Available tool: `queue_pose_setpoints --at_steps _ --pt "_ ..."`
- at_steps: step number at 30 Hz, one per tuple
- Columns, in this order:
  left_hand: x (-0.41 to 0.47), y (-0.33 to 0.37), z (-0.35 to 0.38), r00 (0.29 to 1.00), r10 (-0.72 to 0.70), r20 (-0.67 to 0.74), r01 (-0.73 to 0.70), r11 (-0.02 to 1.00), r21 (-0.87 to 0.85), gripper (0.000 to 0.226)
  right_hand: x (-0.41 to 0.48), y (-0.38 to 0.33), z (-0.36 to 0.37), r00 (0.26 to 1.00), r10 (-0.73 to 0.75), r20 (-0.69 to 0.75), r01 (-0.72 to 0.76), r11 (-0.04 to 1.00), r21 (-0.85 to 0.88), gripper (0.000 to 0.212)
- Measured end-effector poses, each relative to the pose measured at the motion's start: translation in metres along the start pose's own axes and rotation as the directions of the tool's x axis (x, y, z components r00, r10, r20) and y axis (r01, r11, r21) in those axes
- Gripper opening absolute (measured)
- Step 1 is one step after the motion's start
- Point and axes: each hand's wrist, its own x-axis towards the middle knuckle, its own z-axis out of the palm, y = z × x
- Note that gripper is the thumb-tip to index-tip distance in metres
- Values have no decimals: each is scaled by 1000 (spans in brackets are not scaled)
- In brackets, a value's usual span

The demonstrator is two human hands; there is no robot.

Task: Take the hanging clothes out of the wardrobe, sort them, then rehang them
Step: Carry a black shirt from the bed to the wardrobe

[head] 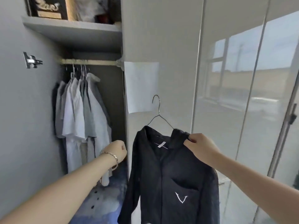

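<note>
A home bedroom — wardrobe [97,46] with hung shirts [84,107].

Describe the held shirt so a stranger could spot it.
Find the open wardrobe on the left, its rail hung with pale shirts. Right of it, before the closed panel, the right hand pinches the collar of a shirt on a wire hanger. It is the only black one, with a white V on its pocket.

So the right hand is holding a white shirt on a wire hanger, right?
Not quite: the shirt is black, not white. The head view shows the right hand pinching it near the collar while it hangs on the wire hanger.
</note>
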Motion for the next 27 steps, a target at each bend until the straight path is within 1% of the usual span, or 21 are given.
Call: queue_pose_setpoints --at_steps 3,6,8,10,14,17,20,22,24,26,27 --pt "31 -28 -22 998 -27 -54 28 999 16 29 31 -40 25 999 -40 31 39 998 39 42" --pt "56 -57 -38 994 -62 -85 64 998 21 23 58 -78 50 996 -68 64 64 995 72 42" --pt "70 -76 -46 992 -85 -91 87 996 20 21 75 -101 66 996 -58 67 53 995 79 40" --pt "81 -94 -51 994 -90 -68 90 996 -6 21 92 -122 79 997 -37 72 31 996 79 37" --pt "100 -113 -64 993 -97 -65 97 995 0 22 128 -163 87 997 27 79 -34 996 88 29" --pt "114 -116 -72 994 -105 -43 105 995 0 25 155 -189 82 999 19 39 -22 998 57 28" --pt "134 -116 -85 987 -129 -98 127 991 -29 28 181 -213 76 999 -39 -17 39 999 2 28" --pt "147 -116 -93 981 -137 -136 129 989 -67 30 198 -230 77 995 -98 -29 97 995 -27 28" --pt "154 -115 -100 980 -143 -137 133 988 -77 31 210 -244 75 990 -129 -52 126 990 -56 28" --pt "167 -115 -106 976 -145 -162 131 987 -93 31 226 -258 73 982 -168 -85 162 984 -71 22" --pt "174 -116 -110 972 -150 -182 133 986 -103 30 234 -265 71 978 -178 -108 169 982 -82 12"
